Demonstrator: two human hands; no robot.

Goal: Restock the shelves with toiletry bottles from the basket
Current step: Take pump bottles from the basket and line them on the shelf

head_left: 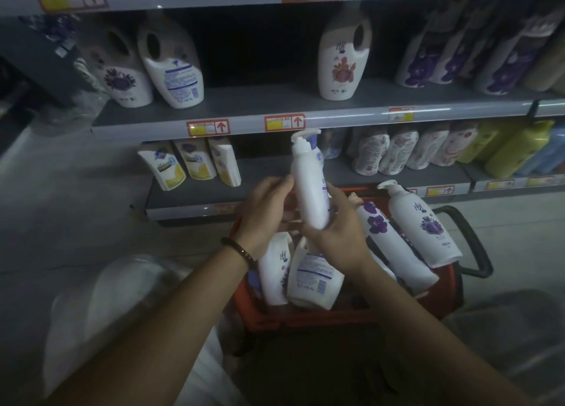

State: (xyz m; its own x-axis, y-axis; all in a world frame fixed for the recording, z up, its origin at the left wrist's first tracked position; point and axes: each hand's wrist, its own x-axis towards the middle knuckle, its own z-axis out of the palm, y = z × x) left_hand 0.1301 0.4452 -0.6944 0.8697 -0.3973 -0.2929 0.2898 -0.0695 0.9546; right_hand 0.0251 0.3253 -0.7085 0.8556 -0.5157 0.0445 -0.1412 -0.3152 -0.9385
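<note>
A white pump bottle [308, 188] is held upright, tilted slightly, in front of the lower shelf [214, 193] and above a red basket [305, 318]. Both hands grip it: the left hand [269, 210] wraps its fingers round the bottle's left side, and the right hand [339, 234] cups the bottom end from the right. A dark beaded bracelet [238, 249] sits on the left wrist. In the basket below lie more white bottles, among them a pump bottle with a purple flower label [425, 225] leaning at the right, and a handled jug with a blue-printed back label [315, 278] near the middle. A black basket handle [470, 240] sticks out on the right. On the lower shelf, to the left, stand three yellow-labelled bottles [189, 164]. The middle shelf [244, 106] above carries large white handled jugs: two at the left [146, 69] and one near the centre [342, 60]. Red-framed price tags [284, 122] line the shelf edge.
</note>
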